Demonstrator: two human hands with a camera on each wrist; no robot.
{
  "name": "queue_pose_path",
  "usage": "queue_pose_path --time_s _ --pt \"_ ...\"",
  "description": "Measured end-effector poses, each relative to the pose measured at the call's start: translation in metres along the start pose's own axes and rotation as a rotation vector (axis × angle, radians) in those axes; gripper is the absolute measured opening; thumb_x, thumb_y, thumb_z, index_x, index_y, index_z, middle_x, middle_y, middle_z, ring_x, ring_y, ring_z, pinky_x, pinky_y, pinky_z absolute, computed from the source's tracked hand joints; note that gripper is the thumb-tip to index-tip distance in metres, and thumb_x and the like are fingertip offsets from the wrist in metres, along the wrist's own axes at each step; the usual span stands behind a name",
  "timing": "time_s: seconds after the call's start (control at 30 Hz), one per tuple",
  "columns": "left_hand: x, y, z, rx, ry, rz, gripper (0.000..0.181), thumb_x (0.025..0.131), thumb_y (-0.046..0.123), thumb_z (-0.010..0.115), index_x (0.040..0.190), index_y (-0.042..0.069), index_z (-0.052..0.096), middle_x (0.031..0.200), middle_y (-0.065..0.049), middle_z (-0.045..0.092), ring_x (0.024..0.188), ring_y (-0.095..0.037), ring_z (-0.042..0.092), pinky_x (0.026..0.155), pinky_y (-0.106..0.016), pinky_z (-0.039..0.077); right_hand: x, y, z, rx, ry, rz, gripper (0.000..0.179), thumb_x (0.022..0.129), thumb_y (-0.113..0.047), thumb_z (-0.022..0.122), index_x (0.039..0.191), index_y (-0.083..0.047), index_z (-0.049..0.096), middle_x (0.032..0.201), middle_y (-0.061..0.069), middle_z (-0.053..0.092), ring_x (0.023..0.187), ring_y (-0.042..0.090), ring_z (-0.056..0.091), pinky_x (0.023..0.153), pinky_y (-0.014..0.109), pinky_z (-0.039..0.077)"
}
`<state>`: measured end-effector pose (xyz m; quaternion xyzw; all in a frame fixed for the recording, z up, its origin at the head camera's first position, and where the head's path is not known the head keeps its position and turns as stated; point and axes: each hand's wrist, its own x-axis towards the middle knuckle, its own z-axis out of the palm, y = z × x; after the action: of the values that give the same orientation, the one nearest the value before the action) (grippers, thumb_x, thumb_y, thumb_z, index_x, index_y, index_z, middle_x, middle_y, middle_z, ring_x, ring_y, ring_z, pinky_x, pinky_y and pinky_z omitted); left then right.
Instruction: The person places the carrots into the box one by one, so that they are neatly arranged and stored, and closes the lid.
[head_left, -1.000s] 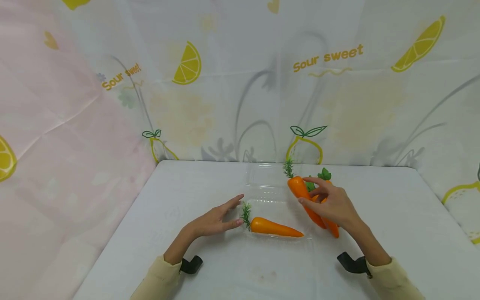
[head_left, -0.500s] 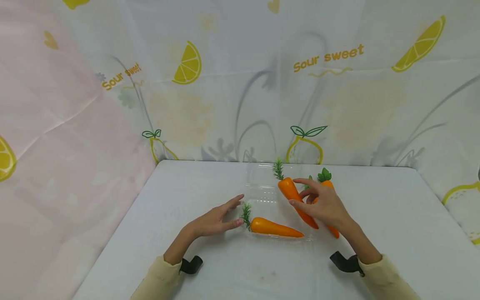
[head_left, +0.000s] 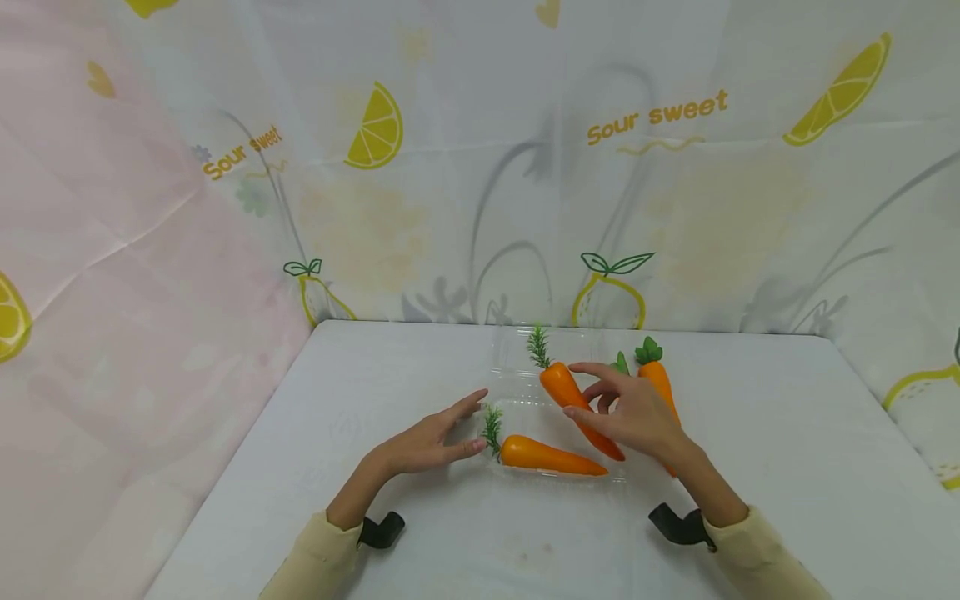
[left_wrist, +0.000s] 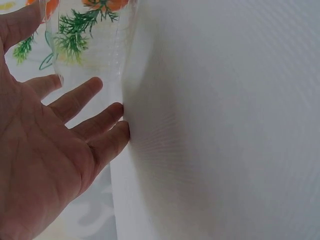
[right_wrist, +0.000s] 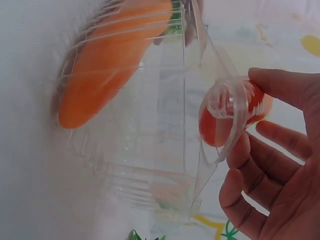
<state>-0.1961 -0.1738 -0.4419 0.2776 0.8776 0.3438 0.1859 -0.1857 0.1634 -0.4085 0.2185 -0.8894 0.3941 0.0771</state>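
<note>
Carrot point(head_left: 564, 388) pinched in right grip point(head_left: 639, 417), long axis diagonal, greens point(head_left: 538, 347) pointing away and left, left grip point(head_left: 427, 440) loosely spread

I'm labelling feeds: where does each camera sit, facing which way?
Head: on the head, facing forward and down; left hand, right hand, cream sleeves show.
Left wrist: on that wrist, facing left hand, clear plastic box.
Right wrist: on that wrist, facing right hand and box.
Head and right wrist share: tapered orange carrot lying in box.

carrot point(head_left: 551, 455) in container point(head_left: 536, 418), another carrot point(head_left: 657, 380) further right
</note>
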Motion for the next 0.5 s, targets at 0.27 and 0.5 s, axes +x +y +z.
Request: queue_pose_path --time_s 0.27,0.5 --pt "0.001 -0.001 0.000 -0.006 0.000 0.000 0.079 0.096 0.054 0.056 0.159 0.030 0.016 0.156 -0.004 0.035 0.142 -0.023 0.033 0.112 -0.055 0.027 0.001 -0.003 0.008 -0.081 -0.075 0.016 0.057 0.082 -0.037 0.081 0.133 -0.019 0.060 0.087 -0.014 0.070 0.065 0.007 0.052 0.048 0.023 0.042" --pt "0.001 -0.001 0.001 -0.005 0.004 -0.001 0.079 0.096 0.054 0.056 0.159 0.030 0.016 0.156 -0.004 0.035 0.142 -0.023 0.033 0.112 -0.054 0.027 0.002 -0.004 0.015 -0.124 -0.113 -0.018 0.056 0.084 -0.035 0.080 0.134 -0.019 0.059 0.087 -0.012 0.070 0.056 0.008 0.047 0.045 0.024 0.038"
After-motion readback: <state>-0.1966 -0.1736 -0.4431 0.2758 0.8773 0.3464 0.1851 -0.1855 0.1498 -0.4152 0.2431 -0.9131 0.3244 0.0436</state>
